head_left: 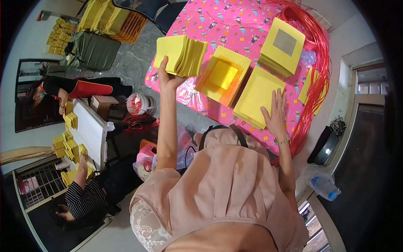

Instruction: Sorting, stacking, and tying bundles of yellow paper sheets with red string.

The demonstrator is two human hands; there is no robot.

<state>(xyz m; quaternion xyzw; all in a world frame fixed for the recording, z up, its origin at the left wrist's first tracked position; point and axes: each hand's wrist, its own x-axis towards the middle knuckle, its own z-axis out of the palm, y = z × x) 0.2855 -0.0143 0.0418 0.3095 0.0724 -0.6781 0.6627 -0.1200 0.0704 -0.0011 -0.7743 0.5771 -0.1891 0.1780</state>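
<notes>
My left hand [169,79] is closed round the lower edge of a thick stack of yellow paper [178,54], raised at the table's left side. The held sheets fan apart toward the right. My right hand [276,117] lies with fingers stretched out on the right edge of a plain yellow paper pile [256,98]. Between my hands sits a pile with a shiny gold square in an orange border [222,75]. Farther back on the right stands a thick yellow pile with a grey square [287,44] on top.
A pink patterned cloth [201,98] covers the table. Red plastic strands [319,84] hang along its right side. At left, two people work at a white-topped table [88,130] with yellow bundles. A white bucket [140,103] and an orange crate [129,27] stand on the floor.
</notes>
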